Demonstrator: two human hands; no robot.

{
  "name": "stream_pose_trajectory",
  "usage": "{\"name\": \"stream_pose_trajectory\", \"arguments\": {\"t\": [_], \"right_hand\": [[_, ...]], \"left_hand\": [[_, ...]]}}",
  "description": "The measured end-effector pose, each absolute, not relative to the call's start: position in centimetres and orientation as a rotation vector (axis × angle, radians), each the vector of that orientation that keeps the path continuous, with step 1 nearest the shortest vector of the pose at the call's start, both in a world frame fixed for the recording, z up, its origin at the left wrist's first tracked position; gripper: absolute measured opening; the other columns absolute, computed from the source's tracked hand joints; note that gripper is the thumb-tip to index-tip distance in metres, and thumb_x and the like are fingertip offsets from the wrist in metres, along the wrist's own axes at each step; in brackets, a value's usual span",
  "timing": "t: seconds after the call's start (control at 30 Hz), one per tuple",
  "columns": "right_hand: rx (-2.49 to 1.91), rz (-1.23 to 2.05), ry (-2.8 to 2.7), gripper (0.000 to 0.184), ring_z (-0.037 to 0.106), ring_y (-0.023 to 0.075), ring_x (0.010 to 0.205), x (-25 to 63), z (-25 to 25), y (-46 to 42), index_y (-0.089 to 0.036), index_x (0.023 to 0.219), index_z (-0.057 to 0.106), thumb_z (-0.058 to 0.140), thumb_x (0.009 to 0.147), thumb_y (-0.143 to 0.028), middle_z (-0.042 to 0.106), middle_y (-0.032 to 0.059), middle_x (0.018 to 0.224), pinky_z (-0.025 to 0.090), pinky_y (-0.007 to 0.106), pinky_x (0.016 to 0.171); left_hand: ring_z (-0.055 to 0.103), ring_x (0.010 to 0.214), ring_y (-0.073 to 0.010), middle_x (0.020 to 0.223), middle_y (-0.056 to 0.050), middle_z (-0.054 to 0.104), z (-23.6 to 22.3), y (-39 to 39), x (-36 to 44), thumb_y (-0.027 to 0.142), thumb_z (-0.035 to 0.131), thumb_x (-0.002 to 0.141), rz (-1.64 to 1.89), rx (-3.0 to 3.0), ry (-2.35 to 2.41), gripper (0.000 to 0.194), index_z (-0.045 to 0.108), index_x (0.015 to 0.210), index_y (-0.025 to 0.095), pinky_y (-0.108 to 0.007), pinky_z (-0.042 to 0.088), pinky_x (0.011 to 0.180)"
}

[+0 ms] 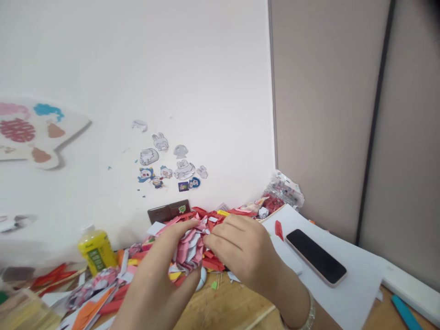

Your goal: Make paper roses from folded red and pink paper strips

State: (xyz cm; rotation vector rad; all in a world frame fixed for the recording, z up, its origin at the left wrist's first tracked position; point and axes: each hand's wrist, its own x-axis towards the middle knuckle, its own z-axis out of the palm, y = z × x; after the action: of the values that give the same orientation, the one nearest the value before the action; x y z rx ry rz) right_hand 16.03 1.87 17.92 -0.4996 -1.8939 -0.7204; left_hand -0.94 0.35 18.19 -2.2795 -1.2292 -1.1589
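A crumpled-looking bundle of pink and white folded paper (188, 247) is held up over the desk between my two hands. My left hand (161, 263) is closed around its left and lower side, thumb underneath and fingers over the top. On the other side, my right hand (244, 252) has its fingers curled together, with the fingertips against the bundle's right edge. What exactly those fingertips pinch is partly hidden. Behind both hands lies a heap of red paper strips (213, 262) with some pink, white and yellow pieces.
To the right, a phone (316, 257) rests on a large white sheet (357, 293). A yellow bottle (97, 250) stands on the left among paper scraps. A blue strip-shaped item (406, 312) lies at the lower right. Cartoon stickers (184, 169) dot the white wall behind.
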Motion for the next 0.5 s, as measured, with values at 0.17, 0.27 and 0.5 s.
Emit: {"name": "stream_pose_trajectory", "arguments": {"t": [0.17, 0.27, 0.5], "right_hand": [[-0.514, -0.714, -1.886, 0.029, 0.044, 0.0142, 0.058, 15.98, 17.77, 2.1, -0.012, 0.073, 0.064, 0.04, 0.088, -0.006, 0.059, 0.0037, 0.061, 0.035, 0.027, 0.052], [-0.532, -0.716, -1.897, 0.028, 0.044, 0.0142, 0.059, 15.97, 17.68, 2.22, -0.012, 0.075, 0.064, 0.04, 0.088, -0.007, 0.059, 0.0039, 0.062, 0.035, 0.027, 0.052], [-0.525, -0.582, -1.872, 0.024, 0.046, 0.0135, 0.059, 16.13, 17.68, 2.12, -0.013, 0.079, 0.065, 0.043, 0.09, -0.013, 0.06, 0.0034, 0.064, 0.037, 0.026, 0.055]], "left_hand": [[0.063, 0.095, -0.0203, 0.108, -0.001, 0.063, 18.31, 0.22, -0.93, 0.015, 0.048, 0.07, -1.151, -2.289, -1.245, 0.046, 0.044, 0.114, 0.028, -0.031, 0.052, 0.082], [0.063, 0.096, -0.0208, 0.109, -0.001, 0.063, 18.34, 0.23, -0.99, 0.015, 0.049, 0.071, -1.15, -2.302, -1.247, 0.047, 0.044, 0.115, 0.029, -0.031, 0.052, 0.083], [0.063, 0.098, -0.0221, 0.113, -0.002, 0.062, 18.41, 0.29, -1.19, 0.018, 0.052, 0.072, -1.142, -2.316, -1.297, 0.048, 0.043, 0.117, 0.029, -0.033, 0.052, 0.084]]}}
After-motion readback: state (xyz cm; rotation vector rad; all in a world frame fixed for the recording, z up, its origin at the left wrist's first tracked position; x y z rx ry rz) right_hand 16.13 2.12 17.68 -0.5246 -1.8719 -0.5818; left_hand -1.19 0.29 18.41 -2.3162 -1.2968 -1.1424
